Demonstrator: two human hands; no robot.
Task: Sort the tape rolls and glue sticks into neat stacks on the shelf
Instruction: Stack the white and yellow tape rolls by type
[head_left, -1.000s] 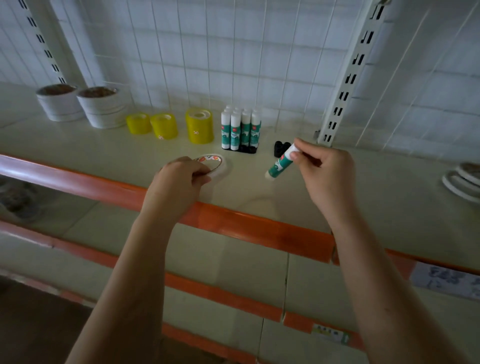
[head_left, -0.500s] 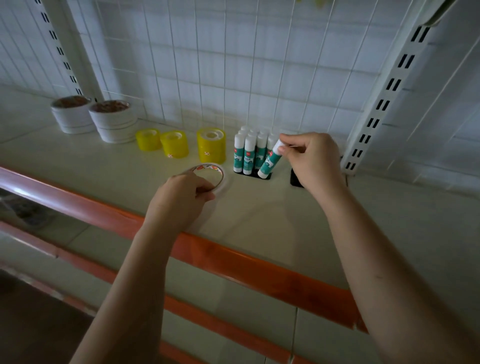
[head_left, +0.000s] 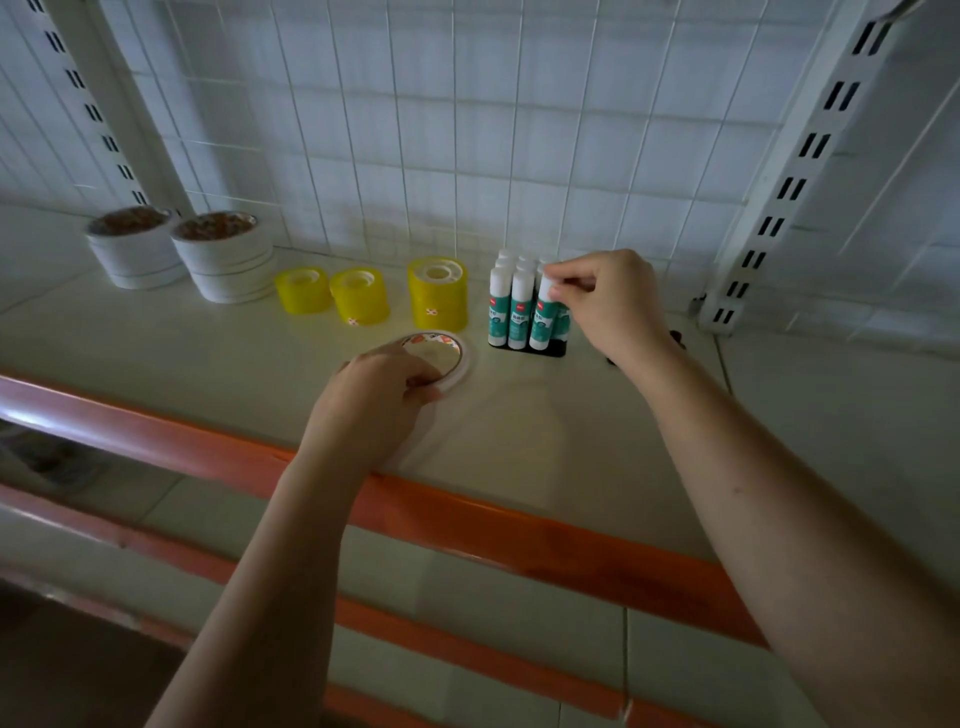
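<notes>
The right hand (head_left: 608, 306) pinches the white cap of a teal-labelled glue stick (head_left: 543, 317), standing upright at the right front of a cluster of matching glue sticks (head_left: 511, 306) on the cream shelf (head_left: 208, 358). The left hand (head_left: 374, 410) curls its fingers over the near edge of a flat white tape roll (head_left: 441, 356) lying on the shelf. Behind it stand 3 yellow tape rolls (head_left: 358, 296) and 2 stacks of white tape rolls (head_left: 223, 257).

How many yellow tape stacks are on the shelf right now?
3. Two short yellow stacks sit side by side right of the white rolls; a taller yellow stack stands just left of the glue sticks. None appears hidden.
</notes>
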